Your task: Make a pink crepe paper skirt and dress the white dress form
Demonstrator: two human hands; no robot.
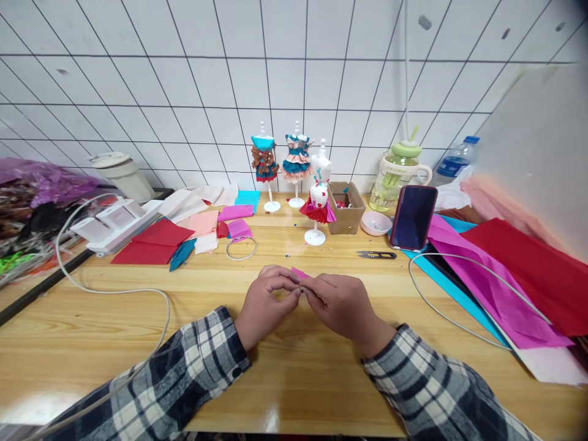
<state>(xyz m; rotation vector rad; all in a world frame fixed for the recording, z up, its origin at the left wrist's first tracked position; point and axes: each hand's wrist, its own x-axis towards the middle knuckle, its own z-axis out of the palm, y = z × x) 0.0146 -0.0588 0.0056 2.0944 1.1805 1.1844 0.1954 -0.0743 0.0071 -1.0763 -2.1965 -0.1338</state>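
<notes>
My left hand (271,300) and my right hand (342,306) meet fingertip to fingertip above the wooden table (285,380). Both are closed in a pinch on a small piece of magenta paper (299,273); most of it is hidden by the fingers, and only a corner shows behind them. Just beyond stands a miniature white dress form (320,168) with a red and magenta skirt (316,212). Behind it are two more small dress forms, one in a teal and brown outfit (264,160), the other in a ruffled teal and pink dress (297,158).
Thread snips (376,255) lie right of centre, near a phone (413,217) and a small pink bowl (376,223). A cardboard box (346,211) and a green-lidded jug (397,174) stand behind. Coloured sheets (500,275) fill the right; red paper (151,243) and a power strip (114,223) lie left.
</notes>
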